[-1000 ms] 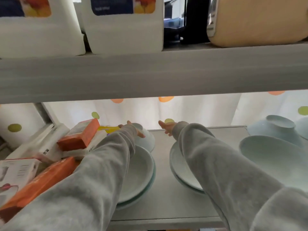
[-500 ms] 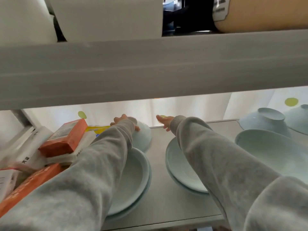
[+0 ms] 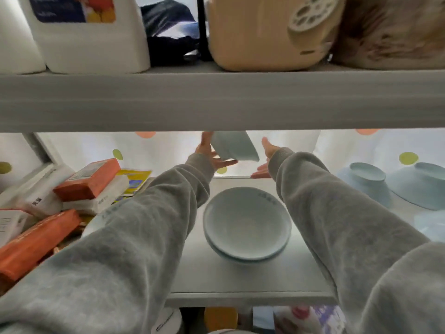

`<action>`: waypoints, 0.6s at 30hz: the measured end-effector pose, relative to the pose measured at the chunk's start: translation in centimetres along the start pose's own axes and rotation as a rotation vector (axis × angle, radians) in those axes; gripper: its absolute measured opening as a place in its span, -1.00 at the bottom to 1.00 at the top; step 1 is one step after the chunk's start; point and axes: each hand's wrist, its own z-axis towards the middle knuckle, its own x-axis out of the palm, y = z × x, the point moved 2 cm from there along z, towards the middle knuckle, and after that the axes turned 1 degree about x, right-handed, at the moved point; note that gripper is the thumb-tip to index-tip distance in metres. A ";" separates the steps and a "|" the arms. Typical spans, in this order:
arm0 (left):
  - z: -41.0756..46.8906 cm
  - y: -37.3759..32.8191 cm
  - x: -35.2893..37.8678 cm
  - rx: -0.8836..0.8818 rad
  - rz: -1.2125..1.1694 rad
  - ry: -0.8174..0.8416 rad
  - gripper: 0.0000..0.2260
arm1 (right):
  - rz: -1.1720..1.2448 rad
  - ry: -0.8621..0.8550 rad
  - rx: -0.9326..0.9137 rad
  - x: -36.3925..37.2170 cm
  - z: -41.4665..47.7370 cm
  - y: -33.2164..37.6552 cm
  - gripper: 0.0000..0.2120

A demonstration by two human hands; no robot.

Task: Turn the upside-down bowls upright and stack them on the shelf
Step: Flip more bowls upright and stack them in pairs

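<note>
On my feed the tilted bowl (image 3: 234, 147) is up at the back of the shelf (image 3: 240, 278), lifted off the board and close under the upper shelf (image 3: 216, 100), whose front edge hides its top. It is pale blue, stands nearly on edge, and sits between my two hands. The left hand (image 3: 209, 153) holds it, with the thumb up along its left side and the fingers spread beneath it. The right hand (image 3: 266, 157) is wide, thumb up and fingers pointing left. Its palm is turned to the bowl, just beside the bowl's right edge; I cannot tell whether it touches.

Nearer to me, between the forearms, a stack of two upright bowls (image 3: 246, 222) rests on the shelf, one nested in the other. Well to the right stand an upside-down bowl (image 3: 366, 183) and a second upside-down bowl (image 3: 419, 186), both foot up and side by side. On the left of the shelf lies a heap of orange and white packets (image 3: 89, 179). The upper shelf carries white jugs (image 3: 91, 34) and a tan container (image 3: 260, 32).

Both arms are stretched forward into the shelf, drawing closer toward the back. The left sleeve (image 3: 144, 237) and the right sleeve (image 3: 337, 225) are grey and reach to the wrists.
</note>
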 end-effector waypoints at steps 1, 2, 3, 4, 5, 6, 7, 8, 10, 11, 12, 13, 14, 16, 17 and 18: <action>-0.6 1.3 1.1 -0.034 -0.053 0.044 -0.47 | 0.045 0.048 -0.023 -0.7 0.1 -0.3 -0.33; -1.4 2.6 2.1 -0.065 -0.096 0.087 -0.47 | 0.038 0.080 -0.098 -1.6 -1.0 -0.8 -0.45; -2.1 3.7 3.0 -0.088 -0.121 0.123 -0.49 | 0.010 0.076 -0.153 -2.5 -1.1 -1.5 -0.53; -2.5 4.4 3.4 -0.096 -0.124 0.148 -0.50 | 0.145 0.103 -0.125 -3.1 -1.8 -1.9 -0.57; -2.9 5.0 3.9 -0.094 -0.088 0.157 -0.50 | 0.176 0.139 -0.183 -4.2 -1.7 -2.3 -0.60; -3.3 5.4 4.3 -0.090 -0.015 0.163 -0.48 | 0.225 0.167 -0.190 -5.7 -1.9 -2.8 -0.62; -3.9 5.6 4.9 -0.087 0.072 0.161 -0.43 | 0.232 0.176 -0.228 -7.4 -2.0 -3.2 -0.62; -4.4 5.8 5.5 -0.095 0.130 0.147 -0.38 | 0.212 0.198 -0.222 -8.9 -3.1 -3.3 -0.60; -5.8 6.8 7.0 -0.108 0.154 0.126 -0.31 | 0.254 0.119 -0.177 -12.2 -4.6 -3.3 -0.56; -6.3 7.3 7.7 -0.102 0.159 0.123 -0.29 | 0.292 0.078 -0.150 -13.7 -5.2 -3.2 -0.54; -6.7 8.1 8.5 -0.101 0.173 0.134 -0.29 | 0.275 0.050 -0.142 -15.2 -6.4 -3.1 -0.54; -7.1 8.9 9.4 -0.108 0.207 0.156 -0.30 | 0.263 0.009 -0.145 -16.8 -6.7 -3.1 -0.55; -7.6 9.7 10.1 -0.117 0.253 0.181 -0.32 | 0.242 -0.007 -0.149 -18.0 -7.6 -3.0 -0.55; -8.5 11.3 12.1 -0.144 0.336 0.208 -0.36 | 0.185 -0.057 -0.132 -21.1 -8.9 -3.1 -0.56; -8.9 12.0 13.2 -0.150 0.381 0.208 -0.36 | 0.164 -0.089 -0.130 -22.6 -9.3 -3.1 -0.56; -9.3 12.6 14.3 -0.145 0.424 0.209 -0.35 | 0.138 -0.109 -0.129 -24.1 -10.0 -3.2 -0.57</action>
